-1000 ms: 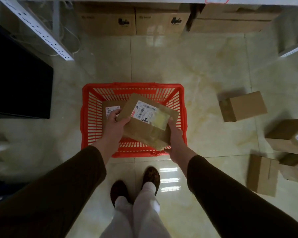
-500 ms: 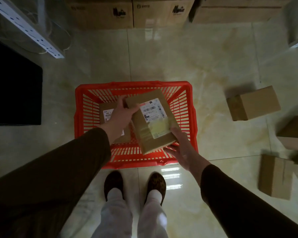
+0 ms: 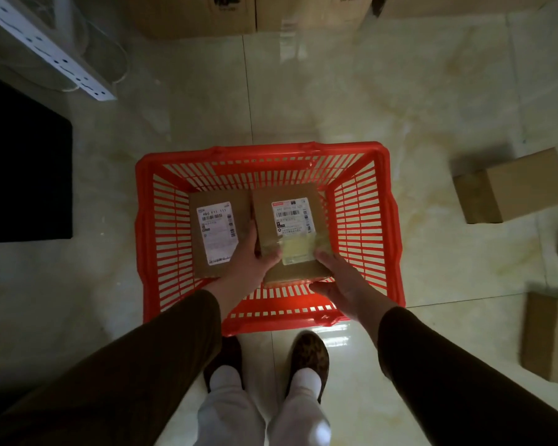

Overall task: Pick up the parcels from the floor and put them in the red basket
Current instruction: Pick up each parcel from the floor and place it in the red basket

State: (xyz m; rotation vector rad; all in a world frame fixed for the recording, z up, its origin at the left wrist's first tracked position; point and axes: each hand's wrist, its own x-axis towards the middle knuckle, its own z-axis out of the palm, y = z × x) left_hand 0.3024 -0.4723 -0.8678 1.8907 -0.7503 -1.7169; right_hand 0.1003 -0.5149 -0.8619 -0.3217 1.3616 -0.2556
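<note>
The red basket [image 3: 366, 226] stands on the tiled floor in front of my feet. Inside it on the left lies a brown parcel [image 3: 218, 236] with a white label. Beside it on the right is a second labelled parcel [image 3: 290, 226], low in the basket. My left hand [image 3: 247, 265] grips this second parcel's left edge. My right hand [image 3: 339, 278] holds its near right corner. Whether the parcel rests on the basket bottom I cannot tell.
Loose cardboard parcels lie on the floor to the right: one [image 3: 512, 185] farther off, one [image 3: 550, 339] nearer, another cut off at the frame edge. Big cartons [image 3: 207, 14] line the far wall. A white shelf rail [image 3: 45, 49] and a dark panel [image 3: 23, 175] stand at left.
Both hands have lowered the labelled parcel from above the basket down into it, turning it straight beside the first parcel. The camera has tilted downward and closer.
</note>
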